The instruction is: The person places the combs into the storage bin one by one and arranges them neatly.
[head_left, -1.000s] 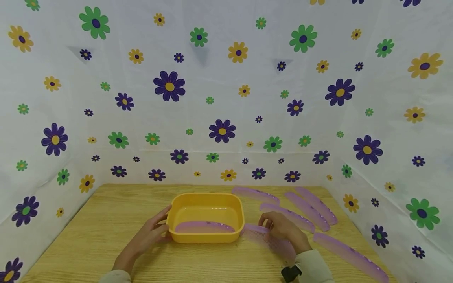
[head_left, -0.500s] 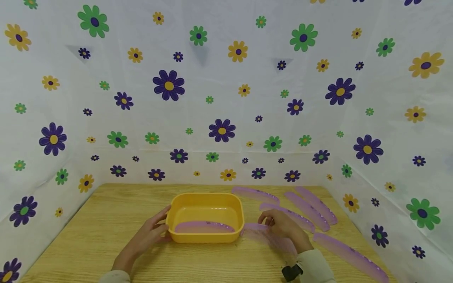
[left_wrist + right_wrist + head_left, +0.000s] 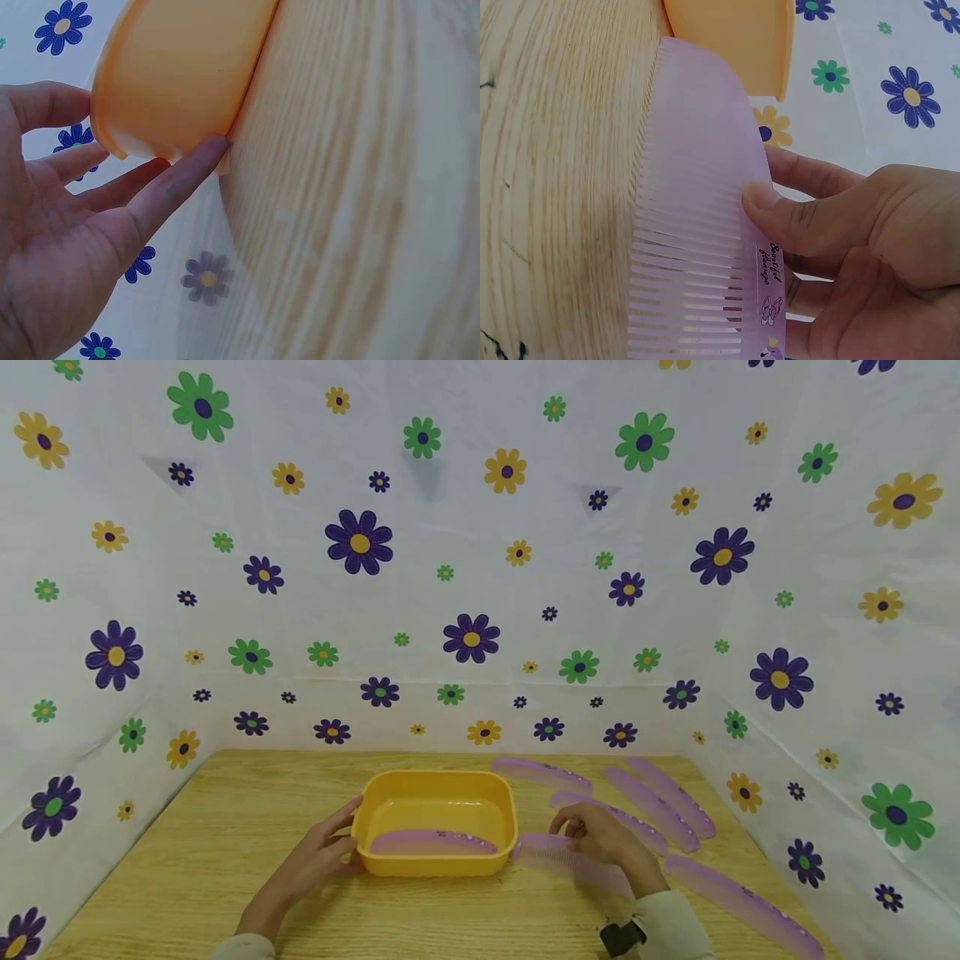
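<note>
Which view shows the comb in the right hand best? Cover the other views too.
The right wrist view: the comb is large, though cut off below, its teeth and lettering clear, the right hand gripping it. The head view shows it smaller, partly behind that hand; the left wrist view doesn't show it.

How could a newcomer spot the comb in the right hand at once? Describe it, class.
On the wooden table sits a yellow box. Just right of it, the right hand pinches a purple comb. It alone is held; the other combs are on the table or in the box.
</note>
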Tool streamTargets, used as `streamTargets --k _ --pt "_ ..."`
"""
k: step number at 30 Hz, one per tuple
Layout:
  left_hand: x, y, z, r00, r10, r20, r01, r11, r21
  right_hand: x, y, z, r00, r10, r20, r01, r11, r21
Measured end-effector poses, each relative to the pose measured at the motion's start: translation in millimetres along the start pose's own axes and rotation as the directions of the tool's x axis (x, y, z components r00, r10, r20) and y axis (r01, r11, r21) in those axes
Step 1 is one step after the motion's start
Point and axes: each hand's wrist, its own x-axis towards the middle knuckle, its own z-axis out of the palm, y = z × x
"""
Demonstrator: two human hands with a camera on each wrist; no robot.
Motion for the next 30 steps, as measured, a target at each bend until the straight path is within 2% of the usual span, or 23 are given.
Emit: streamTargets --k 10,17,24,30 --pt "-1.0 -1.3 0.5 1.000 -0.004 0.002 0.004 1.000 -0.009 -1 2 -3 1.000 -0.011 -0.002 0.011 1.000 0.028" --pt "-0.1 1.1 1.5 1.000 -0.022 -0.012 0.022 1.000 -0.004 -2 0 -6 0.999 0.048 -0.013 -0.048 0.999 0.002" --pt "1.0 -0.5 0.6 0.999 -0.028 -0.018 0.028 1.000 0.000 -3 -1 -11 1.000 0.018 -0.017 -0.017 0.999 0.047" --pt "0.3 -1.0 -0.8 1.000 -0.011 0.003 0.011 1.000 -0.012 -4 -2 -14 0.999 0.026 -0.029 -0.025 0.999 0.036"
